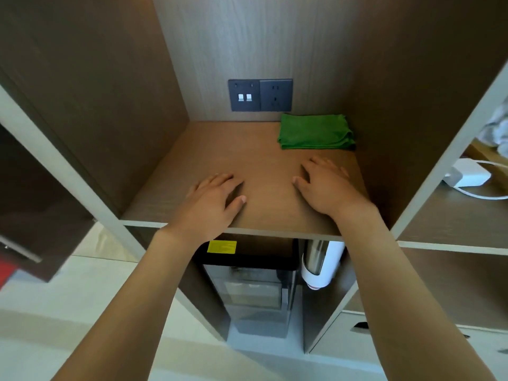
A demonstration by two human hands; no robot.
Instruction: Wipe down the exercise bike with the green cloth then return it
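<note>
The green cloth (316,131) lies folded flat in the far right corner of the cubby shelf (214,149), close against the back panel and the right wall, just below and to the right of the dark socket plate (260,95). Nothing touches it. The right hand (327,185) hovers or rests low over the shelf just near of the cloth, fingers spread and loose, holding nothing; the left hand (214,199) sits further left at about the same depth, fingers likewise relaxed and empty. Whether the palms actually press the wood cannot be told.

No exercise bike is in view, so whether this is the start or the end of the task cannot be settled from here. If the cloth is yet to be fetched, the next move calls for the right hand to reach a little farther and close on the folded stack, gripping all layers so it lifts without unfolding.

Of the compartments, this one holds only the cloth. The one below holds a dark appliance with a yellow label (222,246) and a white cup dispenser (321,266) beside it. The compartment to the right holds a white charger (467,176) with its cable.
</note>
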